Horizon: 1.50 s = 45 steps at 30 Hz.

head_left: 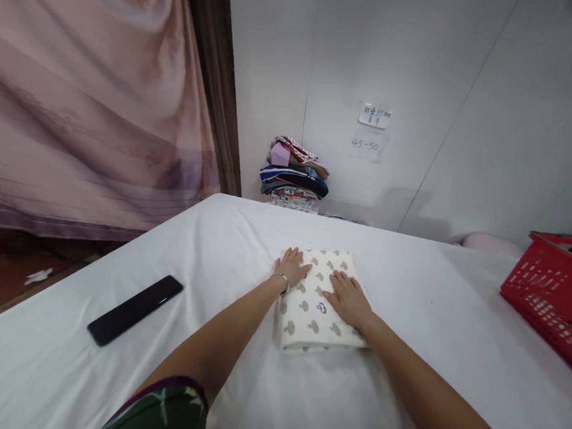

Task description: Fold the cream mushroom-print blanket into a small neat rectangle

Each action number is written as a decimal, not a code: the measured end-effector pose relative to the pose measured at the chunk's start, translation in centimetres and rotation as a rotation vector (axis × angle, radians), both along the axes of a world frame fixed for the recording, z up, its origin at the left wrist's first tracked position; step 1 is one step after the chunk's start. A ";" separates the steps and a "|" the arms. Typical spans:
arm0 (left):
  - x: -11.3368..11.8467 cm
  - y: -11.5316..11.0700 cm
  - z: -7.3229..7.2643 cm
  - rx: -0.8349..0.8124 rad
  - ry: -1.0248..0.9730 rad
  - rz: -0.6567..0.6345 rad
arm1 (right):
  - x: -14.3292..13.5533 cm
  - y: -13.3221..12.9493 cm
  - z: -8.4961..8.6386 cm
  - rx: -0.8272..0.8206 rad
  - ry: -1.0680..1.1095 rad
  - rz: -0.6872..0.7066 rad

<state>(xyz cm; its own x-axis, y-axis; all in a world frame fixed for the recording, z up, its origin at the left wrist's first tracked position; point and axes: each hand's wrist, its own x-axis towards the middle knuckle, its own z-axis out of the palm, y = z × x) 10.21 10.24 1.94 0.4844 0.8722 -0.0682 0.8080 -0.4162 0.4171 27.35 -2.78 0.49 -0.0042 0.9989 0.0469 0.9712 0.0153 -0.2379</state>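
A folded white cloth with grey mushroom-like prints lies flat in the middle of the white-covered table. My left hand rests on its upper left part, fingers stretched out and spread, with a bracelet at the wrist. On the right side of the cloth lies my right hand, palm down, fingers extended. Neither hand grips the fabric. A small dark mark shows on the cloth between the two hands, nearer the front fold.
A black phone-like slab lies on the white sheet at the left. A red plastic basket stands at the right edge. Behind the table rises a stack of folded clothes against the wall. A pink curtain hangs at left.
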 end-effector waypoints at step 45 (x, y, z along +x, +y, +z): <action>-4.5 -2.6 1.5 -0.323 -0.493 0.254 | 2.9 -5.1 2.2 -0.049 1.009 -0.607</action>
